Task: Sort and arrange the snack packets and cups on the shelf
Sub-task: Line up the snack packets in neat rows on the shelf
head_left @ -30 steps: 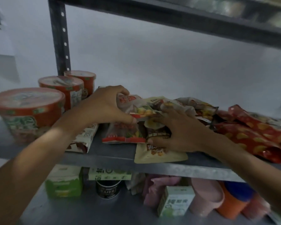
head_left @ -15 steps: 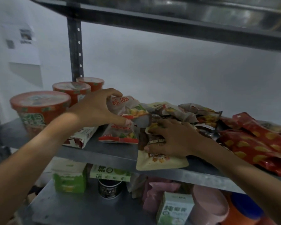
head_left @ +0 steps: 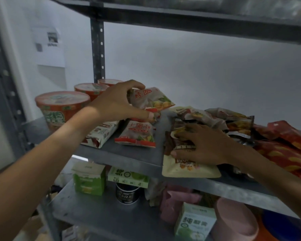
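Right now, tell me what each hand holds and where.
Left hand grips the longan packet by its left end. Right hand presses flat on the brown packets, gripping nothing.

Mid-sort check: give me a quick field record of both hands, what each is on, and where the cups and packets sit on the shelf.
left hand: left hand grips a lifted longan packet
right hand: right hand presses flat on a dark packet atop a cream packet
cups: three noodle cups in a row at the shelf's left end
lying flat: second longan packet, white packet
right side: red packets piled
shelf: grey metal shelf
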